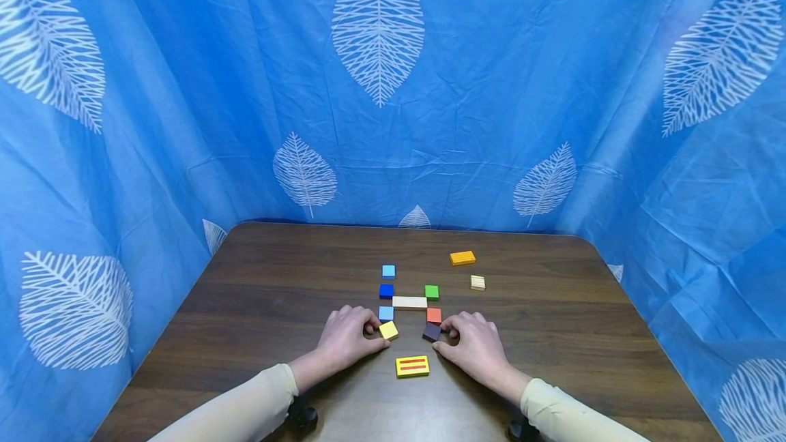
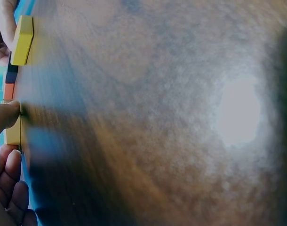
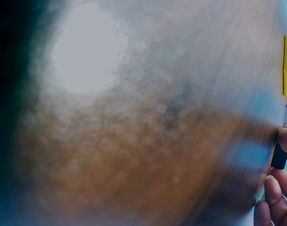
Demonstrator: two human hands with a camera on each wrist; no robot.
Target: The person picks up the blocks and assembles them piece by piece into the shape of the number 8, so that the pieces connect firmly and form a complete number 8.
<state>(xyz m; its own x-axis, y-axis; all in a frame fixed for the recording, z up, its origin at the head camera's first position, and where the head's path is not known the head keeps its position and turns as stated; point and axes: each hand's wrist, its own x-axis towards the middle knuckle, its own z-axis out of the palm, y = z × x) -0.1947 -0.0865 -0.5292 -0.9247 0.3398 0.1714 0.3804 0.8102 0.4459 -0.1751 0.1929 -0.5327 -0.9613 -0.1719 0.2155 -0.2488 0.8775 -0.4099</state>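
Note:
My left hand [image 1: 348, 335] pinches a small yellow block [image 1: 388, 330] between thumb and fingers, the block turned at an angle on the table. Opposite it, my right hand [image 1: 475, 345] pinches a dark purple block [image 1: 432, 331], also tilted a little. Just beyond the yellow one lies a light blue block [image 1: 386, 314], with a dark blue block [image 1: 386, 291] behind. A red block [image 1: 433, 316] sits right behind the dark one, and a green block [image 1: 432, 292] farther back. Between the two columns lies a long cream block [image 1: 409, 303].
Nearer me lies a yellow block with red stripes [image 1: 412, 366]. Farther back are another light blue block [image 1: 389, 271], an orange block [image 1: 462, 258] and a striped cream block [image 1: 477, 283]. A blue leaf-patterned curtain [image 1: 467, 121] surrounds the brown table [image 1: 295, 264].

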